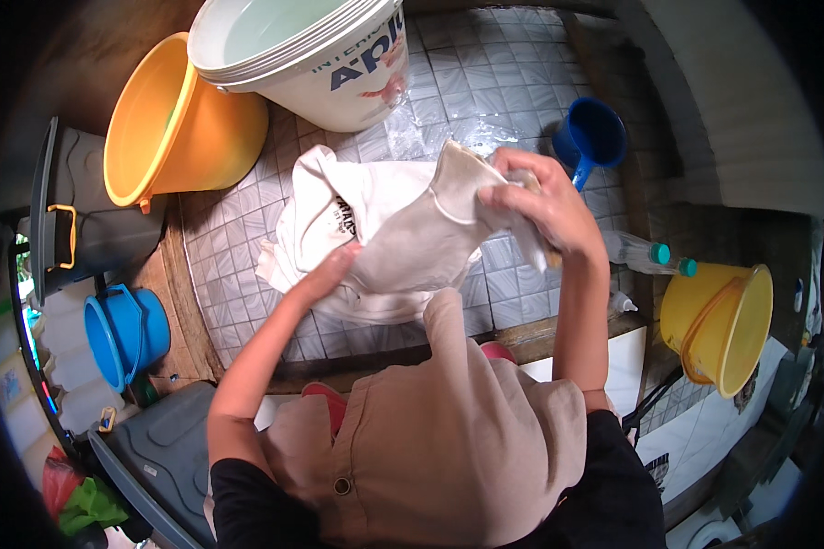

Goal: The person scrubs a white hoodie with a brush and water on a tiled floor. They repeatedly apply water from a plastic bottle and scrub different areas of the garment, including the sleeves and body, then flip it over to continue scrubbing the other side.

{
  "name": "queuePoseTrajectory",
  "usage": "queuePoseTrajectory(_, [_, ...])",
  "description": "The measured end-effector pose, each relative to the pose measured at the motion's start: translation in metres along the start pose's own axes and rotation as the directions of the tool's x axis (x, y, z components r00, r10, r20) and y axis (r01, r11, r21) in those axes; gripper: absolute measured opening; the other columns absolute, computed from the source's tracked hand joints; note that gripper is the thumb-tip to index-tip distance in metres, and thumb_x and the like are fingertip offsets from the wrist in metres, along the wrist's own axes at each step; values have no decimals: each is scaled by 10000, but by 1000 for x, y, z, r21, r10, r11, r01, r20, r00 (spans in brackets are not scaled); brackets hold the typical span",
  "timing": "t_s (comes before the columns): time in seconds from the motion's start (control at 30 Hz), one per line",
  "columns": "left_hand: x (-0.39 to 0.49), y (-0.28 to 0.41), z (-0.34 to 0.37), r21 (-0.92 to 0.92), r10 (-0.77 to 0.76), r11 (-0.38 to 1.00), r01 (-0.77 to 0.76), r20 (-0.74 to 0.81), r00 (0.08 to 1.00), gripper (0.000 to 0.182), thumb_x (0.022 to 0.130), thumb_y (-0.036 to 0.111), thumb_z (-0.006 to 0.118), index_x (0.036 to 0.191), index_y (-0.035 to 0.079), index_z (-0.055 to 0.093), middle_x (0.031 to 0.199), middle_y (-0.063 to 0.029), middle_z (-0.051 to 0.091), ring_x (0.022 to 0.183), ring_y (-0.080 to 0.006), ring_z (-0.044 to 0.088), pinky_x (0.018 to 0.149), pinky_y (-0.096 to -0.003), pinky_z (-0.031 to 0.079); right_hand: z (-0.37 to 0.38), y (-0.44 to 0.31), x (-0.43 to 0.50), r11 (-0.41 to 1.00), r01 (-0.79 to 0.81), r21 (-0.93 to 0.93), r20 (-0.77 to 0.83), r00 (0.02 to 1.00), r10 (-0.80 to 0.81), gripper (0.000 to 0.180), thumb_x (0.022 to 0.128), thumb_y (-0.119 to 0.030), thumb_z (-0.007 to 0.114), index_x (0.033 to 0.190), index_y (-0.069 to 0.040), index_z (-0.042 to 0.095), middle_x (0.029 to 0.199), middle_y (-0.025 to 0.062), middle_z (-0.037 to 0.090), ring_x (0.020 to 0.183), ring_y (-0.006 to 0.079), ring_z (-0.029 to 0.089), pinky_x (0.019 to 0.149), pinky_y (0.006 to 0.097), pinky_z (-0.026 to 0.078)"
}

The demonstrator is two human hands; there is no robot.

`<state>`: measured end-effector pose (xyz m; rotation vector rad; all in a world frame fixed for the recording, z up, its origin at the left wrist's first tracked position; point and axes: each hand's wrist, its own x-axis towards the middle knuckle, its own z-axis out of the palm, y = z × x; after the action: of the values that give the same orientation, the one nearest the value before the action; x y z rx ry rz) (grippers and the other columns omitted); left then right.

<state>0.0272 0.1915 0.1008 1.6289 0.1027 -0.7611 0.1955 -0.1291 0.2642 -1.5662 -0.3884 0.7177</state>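
A white cloth garment [329,178] with dark print lies bunched on the grey tiled floor [522,281]. My left hand [333,274] pinches its near left side. A greyish, wet-looking part of the cloth [412,237] is stretched up between my two hands. My right hand [546,199] grips a folded, hemmed end of it, thumb on top and fingers behind. Something whitish and tan shows blurred beneath that hand; I cannot tell if it is more cloth or another object.
A white paint bucket of water [357,103] and an orange bucket [213,144] stand at the back. Right are a blue dipper [594,134], clear bottles [625,250] and a yellow bucket [700,309]. Left are a blue pail [144,329] and grey lidded bins [172,439].
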Motion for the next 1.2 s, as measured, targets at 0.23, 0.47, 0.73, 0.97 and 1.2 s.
queuePoseTrajectory(0.23, [53,-79,98,233,-71,922,311,-684,726,770,855,412,634,1420,-13,330,1404,-202,429,1346,-341,362,1095,-587,198,-8,198,88,749,-457,-479,-470,855,221,738,731,-420,773,1224,42,476,1230,231,509,1055,387,574,856,458,469])
queuePoseTrajectory(0.47, [93,-110,197,343,68,642,686,-916,395,1134,750,629,631,1491,-49,105,1562,-231,105,1470,-335,38,1101,-674,2,122,292,22,206,472,-857,358,833,-421,460,889,-275,590,1337,-225,499,1079,184,551,1026,332,563,803,446,448])
queuePoseTrajectory(0.73, [93,-92,177,202,-366,695,690,-727,581,1290,720,692,626,1478,-57,-102,1565,-241,-121,1449,-342,-182,1043,-711,-91,104,254,119,518,-122,-847,-313,902,-299,386,933,-384,524,1248,-164,565,1093,184,552,960,343,554,776,446,426])
queuePoseTrajectory(0.97, [114,-115,174,338,-278,494,801,-811,514,1437,617,772,650,1453,-90,-139,1530,-303,-168,1416,-442,-201,1026,-745,-47,96,294,69,242,351,-904,273,912,-305,240,875,-261,553,1096,-169,572,1030,126,561,885,286,591,689,420,454])
queuePoseTrajectory(1.2, [110,-90,163,219,-596,548,808,-575,560,1517,563,801,674,1434,-71,-212,1498,-285,-284,1383,-443,-281,1007,-753,-69,86,249,158,487,-198,-851,-407,834,-373,265,950,-320,513,1067,-87,562,972,140,550,852,314,575,681,447,464])
